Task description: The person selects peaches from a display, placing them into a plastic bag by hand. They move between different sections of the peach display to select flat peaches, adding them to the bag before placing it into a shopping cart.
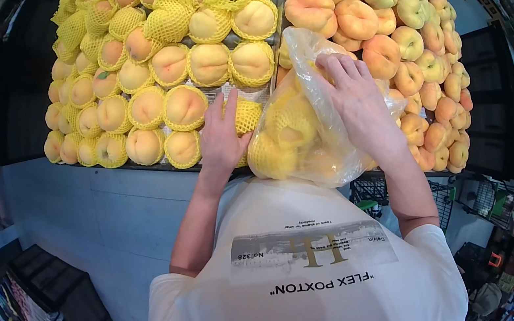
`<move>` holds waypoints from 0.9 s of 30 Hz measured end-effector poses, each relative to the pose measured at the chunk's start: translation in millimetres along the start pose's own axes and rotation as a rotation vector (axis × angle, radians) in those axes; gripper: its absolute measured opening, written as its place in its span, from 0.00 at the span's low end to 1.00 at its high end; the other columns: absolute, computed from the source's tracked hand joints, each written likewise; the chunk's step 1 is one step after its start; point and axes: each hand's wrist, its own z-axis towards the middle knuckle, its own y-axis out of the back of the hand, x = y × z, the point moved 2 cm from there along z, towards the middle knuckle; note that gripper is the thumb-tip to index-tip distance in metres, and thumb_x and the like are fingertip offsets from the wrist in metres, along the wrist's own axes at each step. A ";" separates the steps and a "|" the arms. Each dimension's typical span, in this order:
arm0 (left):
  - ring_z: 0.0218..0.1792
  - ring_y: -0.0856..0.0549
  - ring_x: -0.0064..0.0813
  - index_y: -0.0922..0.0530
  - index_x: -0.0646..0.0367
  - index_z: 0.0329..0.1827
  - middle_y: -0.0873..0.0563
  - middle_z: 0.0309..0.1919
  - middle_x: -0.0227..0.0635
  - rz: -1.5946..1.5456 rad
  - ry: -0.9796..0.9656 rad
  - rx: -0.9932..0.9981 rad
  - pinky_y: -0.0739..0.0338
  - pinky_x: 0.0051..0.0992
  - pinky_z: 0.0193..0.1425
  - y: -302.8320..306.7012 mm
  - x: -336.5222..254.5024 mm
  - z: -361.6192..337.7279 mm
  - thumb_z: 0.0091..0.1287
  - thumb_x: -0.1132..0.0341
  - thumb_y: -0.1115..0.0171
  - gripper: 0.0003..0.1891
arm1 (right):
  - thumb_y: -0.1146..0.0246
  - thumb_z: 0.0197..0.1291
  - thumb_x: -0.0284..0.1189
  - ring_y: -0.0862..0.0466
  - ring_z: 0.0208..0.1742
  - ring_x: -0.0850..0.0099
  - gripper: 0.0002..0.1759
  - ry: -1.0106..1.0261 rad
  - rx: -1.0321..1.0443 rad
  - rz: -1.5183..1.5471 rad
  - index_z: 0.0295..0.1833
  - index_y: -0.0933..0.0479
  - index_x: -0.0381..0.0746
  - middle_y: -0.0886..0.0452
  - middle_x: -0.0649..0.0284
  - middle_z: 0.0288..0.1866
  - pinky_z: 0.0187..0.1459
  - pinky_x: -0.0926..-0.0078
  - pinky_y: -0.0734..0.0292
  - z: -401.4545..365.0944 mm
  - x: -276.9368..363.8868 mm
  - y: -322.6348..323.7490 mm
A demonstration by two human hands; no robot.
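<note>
My left hand point(221, 136) is at the front edge of the peach display, fingers stretched and thumb apart. It is right beside a peach in a yellow foam net point(248, 115) and seems to touch it. A clear plastic bag point(332, 172) stands upright at the display's front, bulging with several fruits in yellow foam nets point(288, 126). My right hand point(354, 96) grips the bag's upper side, its fingers bent over the plastic near the mouth. The fingertips are partly hidden by the film.
Rows of netted yellow peaches point(186, 108) fill the left section. A dark divider point(279, 27) separates them from loose flat peaches point(359, 19) on the right. Below the right section are wire baskets point(371, 188). Grey panelling point(97, 204) faces the stand's left front.
</note>
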 end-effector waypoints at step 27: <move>0.70 0.29 0.56 0.34 0.59 0.77 0.31 0.71 0.56 -0.026 -0.139 0.017 0.34 0.48 0.75 6.7 1.7 11.7 0.54 0.70 0.26 0.44 | 0.32 0.42 0.18 0.24 0.62 0.53 0.36 -0.002 -0.006 0.041 0.64 0.26 0.36 0.24 0.50 0.60 0.63 0.59 0.30 0.3 -21.6 -16.3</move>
